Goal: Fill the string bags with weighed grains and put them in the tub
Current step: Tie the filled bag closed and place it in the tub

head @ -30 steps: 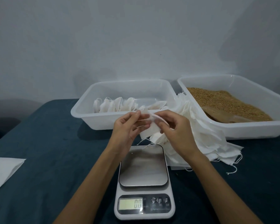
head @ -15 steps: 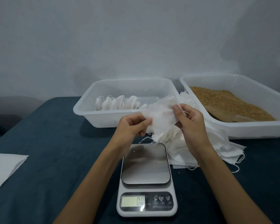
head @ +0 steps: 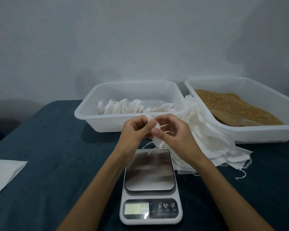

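Both hands meet above the kitchen scale, whose display reads zero. My left hand and my right hand pinch one small white string bag between them, crumpled, with its strings dangling toward the steel plate. A pile of empty white string bags lies right of the scale. The white tub behind holds several filled bags. A second tub at right holds brown grain with a scoop half buried in it.
A white sheet of paper lies at the table's left edge. The dark blue tabletop spreads left of the scale. A plain grey wall stands close behind the tubs.
The bag was spread flat between my hands half a second ago; now it is bunched small between my fingertips, and both hands have drawn closer together.
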### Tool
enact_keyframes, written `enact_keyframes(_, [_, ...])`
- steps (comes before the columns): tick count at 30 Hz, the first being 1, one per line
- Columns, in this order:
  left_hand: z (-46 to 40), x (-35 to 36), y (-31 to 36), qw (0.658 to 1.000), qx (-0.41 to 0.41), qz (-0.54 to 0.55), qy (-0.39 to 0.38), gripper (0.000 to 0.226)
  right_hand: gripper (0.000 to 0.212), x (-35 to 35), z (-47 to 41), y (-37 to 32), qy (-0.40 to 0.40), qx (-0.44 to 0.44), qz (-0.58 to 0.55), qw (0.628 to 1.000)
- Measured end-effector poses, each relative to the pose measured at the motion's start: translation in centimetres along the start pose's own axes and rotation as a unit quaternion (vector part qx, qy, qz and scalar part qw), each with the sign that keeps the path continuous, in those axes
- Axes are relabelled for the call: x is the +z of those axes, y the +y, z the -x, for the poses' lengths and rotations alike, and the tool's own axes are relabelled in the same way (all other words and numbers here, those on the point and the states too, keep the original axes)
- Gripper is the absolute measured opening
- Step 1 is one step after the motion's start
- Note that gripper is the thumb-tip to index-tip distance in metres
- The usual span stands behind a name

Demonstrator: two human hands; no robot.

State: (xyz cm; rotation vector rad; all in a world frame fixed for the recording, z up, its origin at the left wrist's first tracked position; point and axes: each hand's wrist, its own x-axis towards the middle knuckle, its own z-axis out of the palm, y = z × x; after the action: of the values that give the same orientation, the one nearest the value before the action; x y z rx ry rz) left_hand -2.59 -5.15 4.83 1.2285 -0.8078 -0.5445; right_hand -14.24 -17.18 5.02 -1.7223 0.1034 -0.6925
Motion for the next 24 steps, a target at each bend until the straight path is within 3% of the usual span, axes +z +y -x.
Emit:
enact_keyframes(6, [0.0, 0.0, 0.7, 0.991, -0.030, 0.130, -0.010, 0.037, 0.033, -0.8, -0.6, 0.0, 0.051, 0.103, -0.097, 0.989])
enact_keyframes(9, [-0.1, -0.1, 0.7, 0.989, -0.042, 0.140, -0.002, 0.014, 0.024, -1.8, -0.6, -0.1, 0.039, 0.133, -0.181, 0.974])
enact_keyframes(11, [-0.1, -0.2, 0.9, 0.990, -0.046, 0.133, 0.018, 0.030, 0.017, -2.1, -0.7, -0.2, 0.062, 0.143, -0.204, 0.966])
enact_keyframes(13, [-0.2, -0.1, 0.9, 0.993, -0.031, 0.090, 0.068, 0.029, 0.011, -2.1, -0.7, -0.2, 0.079, 0.144, -0.198, 0.966])
enact_keyframes(15, [-0.1, 0.0, 0.6, 0.989, 0.018, -0.027, 0.147, 0.018, 0.019, -2.0, -0.7, -0.2, 0.088, 0.133, -0.191, 0.969])
enact_keyframes(18, [0.3, 0.3, 0.1, 0.937, 0.144, -0.222, 0.228, 0.035, 0.025, -1.6, -0.6, -0.3, 0.086, 0.120, -0.139, 0.979])
enact_keyframes(20, [0.6, 0.5, -0.1, 0.917, 0.216, -0.272, 0.196, 0.025, 0.024, -1.4, -0.5, -0.2, 0.088, 0.110, -0.124, 0.982])
enact_keyframes(24, [0.7, 1.4, -0.6, 0.954, 0.177, -0.229, 0.079, 0.003, 0.016, -1.2, -0.4, 0.0, 0.055, 0.097, -0.142, 0.984])
